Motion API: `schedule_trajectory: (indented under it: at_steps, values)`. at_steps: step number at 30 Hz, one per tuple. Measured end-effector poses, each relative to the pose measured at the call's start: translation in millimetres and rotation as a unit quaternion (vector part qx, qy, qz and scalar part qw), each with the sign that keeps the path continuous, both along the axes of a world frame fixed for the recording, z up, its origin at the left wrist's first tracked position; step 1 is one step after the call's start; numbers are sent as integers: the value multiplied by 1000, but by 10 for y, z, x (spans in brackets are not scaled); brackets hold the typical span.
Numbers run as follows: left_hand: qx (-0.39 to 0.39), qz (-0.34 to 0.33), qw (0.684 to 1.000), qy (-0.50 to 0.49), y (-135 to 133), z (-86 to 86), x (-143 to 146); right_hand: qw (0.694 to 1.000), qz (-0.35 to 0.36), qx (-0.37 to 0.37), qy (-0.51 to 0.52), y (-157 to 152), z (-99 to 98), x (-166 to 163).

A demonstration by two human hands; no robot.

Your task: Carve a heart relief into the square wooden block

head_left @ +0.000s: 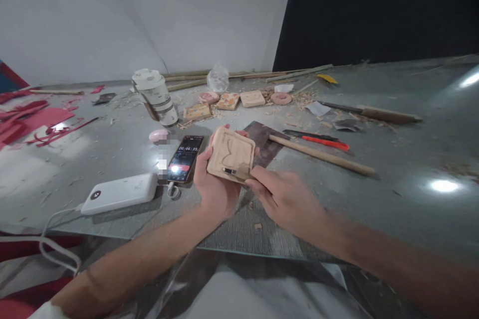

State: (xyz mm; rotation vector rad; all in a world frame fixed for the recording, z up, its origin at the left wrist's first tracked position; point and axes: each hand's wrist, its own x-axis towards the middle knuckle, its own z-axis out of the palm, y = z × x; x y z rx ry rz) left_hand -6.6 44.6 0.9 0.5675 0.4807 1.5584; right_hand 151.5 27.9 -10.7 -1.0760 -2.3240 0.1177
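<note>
My left hand [213, 187] cradles a small square wooden block [228, 147] from beneath, thumb along its left edge and fingertips showing at the far and right sides. The block's face is carved with a raised rim and a curved outline inside. Low on that face, my right hand [284, 194] pinches a small tan flat piece [243, 172] with a dark, shiny end, which looks like folded sandpaper. That piece touches or lies just over the block's near edge. Under and behind the block is a dark brown sheet [264, 142] on the table.
Left are a phone [185, 157] running a timer, a white power bank [119, 194] and a cup [157, 97]. Several carved pieces [252, 98] lie behind among shavings. Rightward are a wooden stick [325, 156], a red-handled cutter [325, 143] and a long wooden-handled tool [389, 113].
</note>
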Motion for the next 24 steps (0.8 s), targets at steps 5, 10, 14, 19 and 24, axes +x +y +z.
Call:
schedule_trajectory:
  at_steps: [5, 10, 14, 19, 24]
  values:
    - [-22, -19, 999, -16, 1, -14, -2, 999, 1, 39, -24, 8, 12, 16]
    - [-24, -11, 1000, -15, -17, 2, 29, 997, -3, -79, 12, 8, 48, -15]
    - [-15, -13, 1000, -9, -29, -4, 45, 994, -6, -111, 26, 5, 72, -39]
    - [-3, -9, 1000, -2, -28, -14, 31, 994, 1, -106, 34, 14, 64, -28]
    - [-12, -11, 1000, 16, -24, 11, 17, 999, 3, -33, -1, 3, 31, -8]
